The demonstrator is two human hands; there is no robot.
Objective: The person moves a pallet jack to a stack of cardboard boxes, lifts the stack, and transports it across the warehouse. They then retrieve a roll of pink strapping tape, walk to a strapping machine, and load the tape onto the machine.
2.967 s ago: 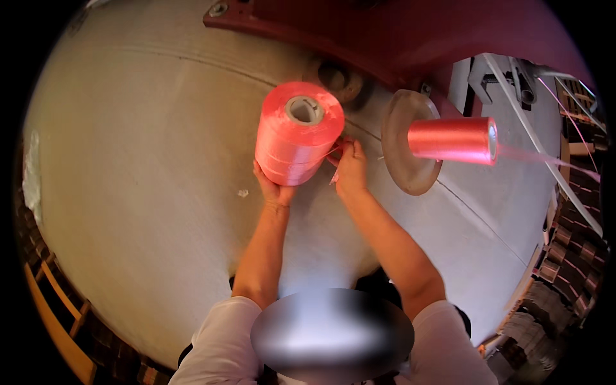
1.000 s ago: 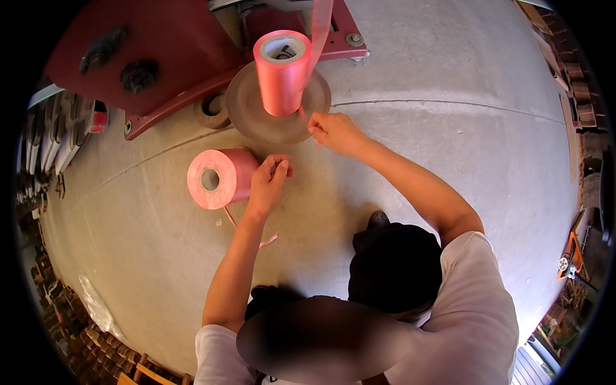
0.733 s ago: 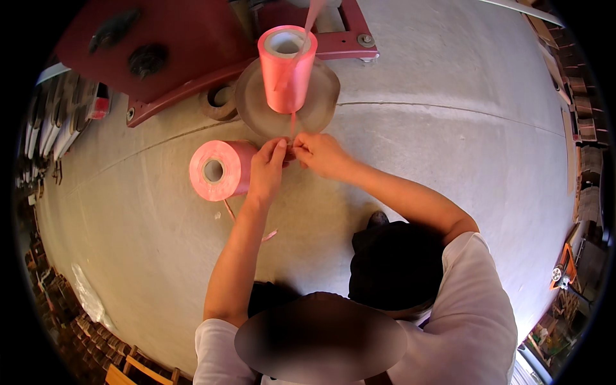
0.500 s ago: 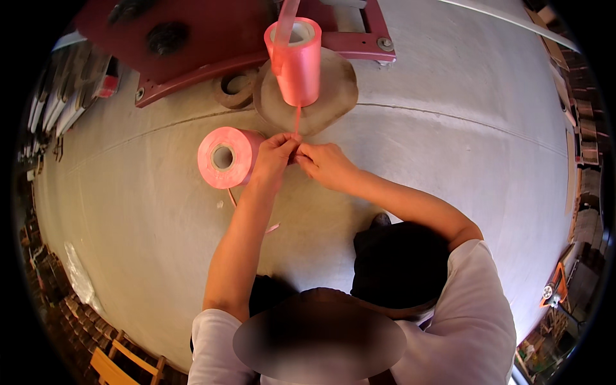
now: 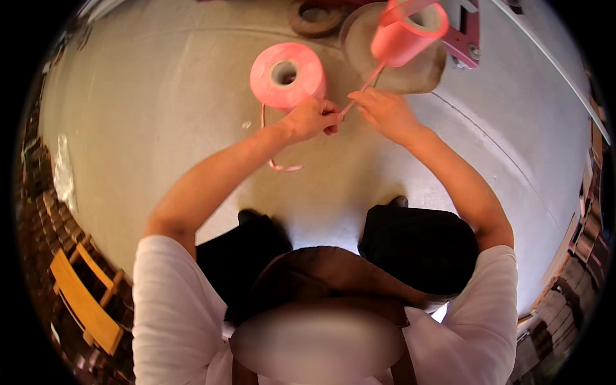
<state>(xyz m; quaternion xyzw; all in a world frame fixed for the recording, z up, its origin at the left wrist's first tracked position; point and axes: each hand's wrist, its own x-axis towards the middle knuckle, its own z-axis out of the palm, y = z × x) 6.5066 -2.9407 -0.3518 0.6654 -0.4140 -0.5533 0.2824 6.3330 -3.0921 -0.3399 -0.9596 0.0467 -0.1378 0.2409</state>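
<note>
My left hand [image 5: 313, 119] is closed on a narrow pink plastic strip [image 5: 371, 77], just below a roll of pink film. A little farther along the strip, my right hand [image 5: 387, 114] pinches it with bent fingers. From there the strip runs taut up to a standing pink film roll [image 5: 399, 45] with a pale core, on a round brownish base [image 5: 359, 48]. A wide band of film rises from that roll's top. The second pink roll [image 5: 264, 76] stands on the floor, touching or close behind my left hand, and a thin pink tail [image 5: 277, 167] trails from it.
A dark ring [image 5: 310, 27] lies beside the round base. Behind the standing roll is a red metal machine frame [image 5: 467, 46]. Clear plastic film [image 5: 63, 173] lies at the left, near a yellow wooden chair [image 5: 86, 301]. My knees are close below the hands.
My hands have drawn apart along the strip, the left one ending lower on it. The whole view has shifted, so the rolls appear farther right and higher.
</note>
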